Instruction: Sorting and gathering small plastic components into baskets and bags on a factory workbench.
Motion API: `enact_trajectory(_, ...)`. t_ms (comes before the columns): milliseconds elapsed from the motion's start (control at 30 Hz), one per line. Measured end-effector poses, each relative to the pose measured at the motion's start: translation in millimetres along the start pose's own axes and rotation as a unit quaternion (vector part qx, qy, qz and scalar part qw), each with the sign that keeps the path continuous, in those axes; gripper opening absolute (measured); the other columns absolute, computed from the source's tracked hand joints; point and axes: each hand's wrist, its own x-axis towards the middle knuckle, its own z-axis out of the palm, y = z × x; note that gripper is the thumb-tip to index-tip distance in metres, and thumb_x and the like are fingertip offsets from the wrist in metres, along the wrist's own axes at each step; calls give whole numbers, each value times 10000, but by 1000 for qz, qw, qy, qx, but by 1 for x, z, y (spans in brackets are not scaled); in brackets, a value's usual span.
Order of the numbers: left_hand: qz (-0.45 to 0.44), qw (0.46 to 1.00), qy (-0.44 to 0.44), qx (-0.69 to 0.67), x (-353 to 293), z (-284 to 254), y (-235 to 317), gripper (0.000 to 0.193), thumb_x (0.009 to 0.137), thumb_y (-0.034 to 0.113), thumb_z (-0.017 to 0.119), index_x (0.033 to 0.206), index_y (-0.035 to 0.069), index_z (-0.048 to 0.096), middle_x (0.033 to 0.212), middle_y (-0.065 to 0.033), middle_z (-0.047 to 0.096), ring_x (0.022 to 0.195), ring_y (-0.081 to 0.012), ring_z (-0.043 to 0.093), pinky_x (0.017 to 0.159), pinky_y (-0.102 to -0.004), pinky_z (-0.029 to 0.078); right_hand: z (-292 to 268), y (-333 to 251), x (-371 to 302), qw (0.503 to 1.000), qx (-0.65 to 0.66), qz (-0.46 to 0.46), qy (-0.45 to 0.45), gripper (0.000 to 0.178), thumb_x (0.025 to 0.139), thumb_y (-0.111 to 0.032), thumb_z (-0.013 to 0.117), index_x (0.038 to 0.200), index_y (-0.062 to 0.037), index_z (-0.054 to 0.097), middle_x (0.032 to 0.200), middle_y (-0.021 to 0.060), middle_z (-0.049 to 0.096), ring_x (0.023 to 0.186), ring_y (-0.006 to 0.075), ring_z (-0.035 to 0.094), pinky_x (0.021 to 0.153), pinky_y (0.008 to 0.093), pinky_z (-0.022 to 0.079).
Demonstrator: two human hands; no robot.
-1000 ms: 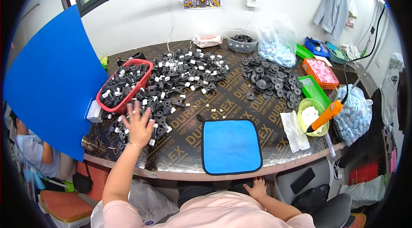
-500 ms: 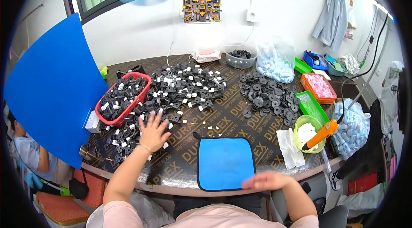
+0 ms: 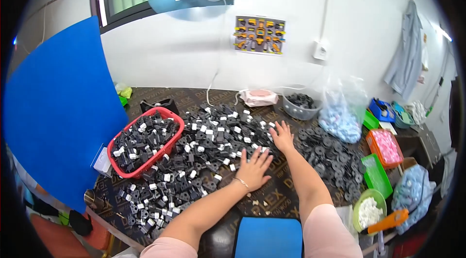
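My left hand [image 3: 254,169] lies spread, palm down, at the right edge of a heap of small black plastic parts with white pieces [image 3: 206,134]. Just beyond it, my right hand [image 3: 283,138] reaches to the same edge, fingers apart, between this heap and a pile of black round discs [image 3: 330,161]. Neither hand grips anything that I can see; what lies under the palms is hidden. A red basket [image 3: 180,129] full of similar black and white parts stands left of the heap. Nearest me is a blue mat with black edging [image 3: 269,238].
A tall blue panel [image 3: 58,112] borders the left side. At right are a green tray [image 3: 376,175], an orange box of pink pieces [image 3: 386,147], a bowl of white pieces [image 3: 370,212] and an orange electric screwdriver [image 3: 388,221]. Bags of light-blue pieces [image 3: 340,122] stand farther back.
My left hand has moved right across the heap. My right hand has left the blue mat and reached forward to the heap's right edge. The view has shifted too.
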Motion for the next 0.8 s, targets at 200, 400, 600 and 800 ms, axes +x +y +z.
enact_trajectory(200,-47,998,23,25,22,26,-34,619,735,472,647,1197,83,514,1331,-168,424,1283,-357,336,1008,-673,138,50,-23,31,999,11,-34,-32,535,873,-513,461,1275,-166,524,1371,130,433,1295,326,343,1056,499,258)
enact_trajectory(400,-101,990,-20,98,-1,-6,-90,629,747,494,633,1190,59,532,1250,-182,505,1239,-357,407,1026,-666,121,104,-83,28,992,114,-20,42,517,849,-467,523,1241,-132,553,1375,183,405,1242,364,398,1030,421,333)
enact_trajectory(600,-180,971,-53,146,-34,-34,-111,852,734,654,545,1285,11,454,1366,-158,422,1325,-274,318,1030,-667,55,119,-148,2,983,96,-156,31,417,838,-398,564,1132,-110,628,1322,229,444,1220,357,424,1010,424,352)
enact_trajectory(800,-250,937,-125,208,-48,-49,-110,871,750,724,450,1386,132,391,1511,-159,149,1412,-297,28,1037,-638,-63,86,-183,-19,908,113,-368,-166,381,906,-300,472,1249,-149,544,1275,105,532,1252,290,424,1059,524,246)
